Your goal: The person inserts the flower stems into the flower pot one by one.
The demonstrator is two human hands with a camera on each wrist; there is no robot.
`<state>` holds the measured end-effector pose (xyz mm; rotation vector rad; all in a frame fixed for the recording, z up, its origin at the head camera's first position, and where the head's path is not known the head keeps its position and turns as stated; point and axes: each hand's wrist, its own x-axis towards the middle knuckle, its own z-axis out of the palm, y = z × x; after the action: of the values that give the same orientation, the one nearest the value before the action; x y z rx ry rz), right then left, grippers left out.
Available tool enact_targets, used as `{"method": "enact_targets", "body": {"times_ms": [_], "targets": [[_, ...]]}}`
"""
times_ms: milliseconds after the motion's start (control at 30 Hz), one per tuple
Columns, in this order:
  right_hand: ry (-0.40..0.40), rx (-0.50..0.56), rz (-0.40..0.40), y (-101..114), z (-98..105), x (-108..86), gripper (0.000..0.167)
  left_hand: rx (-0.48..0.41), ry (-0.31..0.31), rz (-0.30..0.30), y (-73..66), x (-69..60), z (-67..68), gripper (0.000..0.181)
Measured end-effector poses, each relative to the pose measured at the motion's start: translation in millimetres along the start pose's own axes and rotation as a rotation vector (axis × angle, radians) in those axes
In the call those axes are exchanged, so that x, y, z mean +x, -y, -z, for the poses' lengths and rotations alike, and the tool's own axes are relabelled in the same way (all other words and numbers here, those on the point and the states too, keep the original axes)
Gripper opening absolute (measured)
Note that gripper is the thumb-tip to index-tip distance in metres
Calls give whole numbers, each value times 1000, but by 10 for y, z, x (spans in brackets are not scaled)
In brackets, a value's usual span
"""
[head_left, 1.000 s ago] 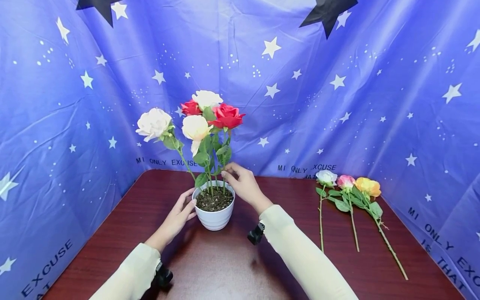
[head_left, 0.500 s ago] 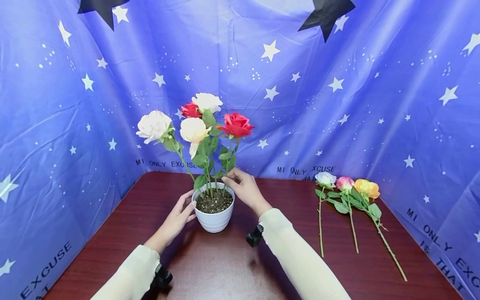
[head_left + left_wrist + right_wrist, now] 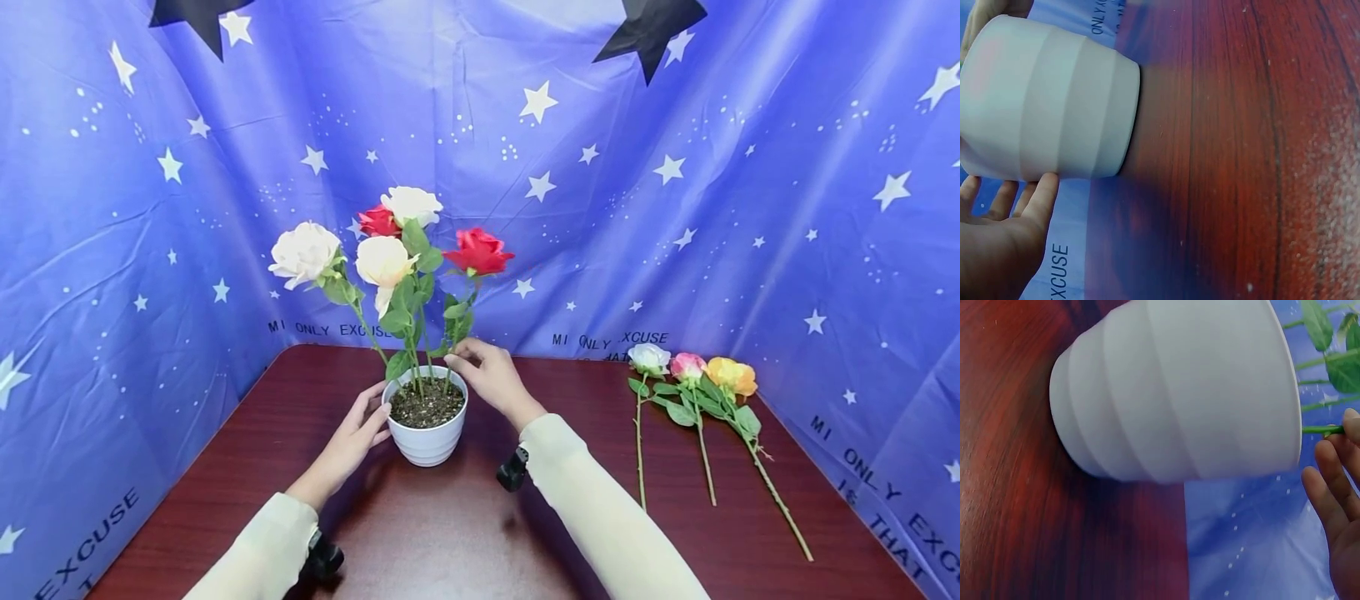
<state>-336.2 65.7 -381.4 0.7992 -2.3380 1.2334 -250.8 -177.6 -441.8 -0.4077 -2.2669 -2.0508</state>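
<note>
A white ribbed flower pot [image 3: 426,446] filled with dark soil [image 3: 424,405] stands upright on the table. Several roses rise from it: a white rose [image 3: 306,252] leaning left, a cream rose [image 3: 385,262], another white rose [image 3: 412,205] at the top, a red rose [image 3: 378,221] behind them, and a red rose [image 3: 481,252] on the right. My left hand [image 3: 354,433] rests its extended fingers [image 3: 1041,199] against the pot's left side. Above the right rim, my right hand [image 3: 491,377] pinches the right red rose's green stem [image 3: 1319,429] between thumb and finger.
On the right of the brown table [image 3: 555,533] lie a white rose [image 3: 649,358], a pink rose [image 3: 687,367] and a yellow-orange rose [image 3: 731,377], stems toward the front. A blue star-patterned curtain [image 3: 480,125] surrounds the table's back and sides.
The right red rose has tilted to the right, away from the other blooms, with my right hand still on its stem. My left hand has stayed at the pot.
</note>
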Motion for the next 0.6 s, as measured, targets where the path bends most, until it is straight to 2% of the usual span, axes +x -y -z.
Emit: {"method": "enact_targets", "body": {"times_ms": [467,600], "targets": [[23,70,-6,52,-135,20,14,-3,2,9,10,18,2,52],[31,47,28,60,-146,14,14,0,-2,9,20,18,7,53]]}}
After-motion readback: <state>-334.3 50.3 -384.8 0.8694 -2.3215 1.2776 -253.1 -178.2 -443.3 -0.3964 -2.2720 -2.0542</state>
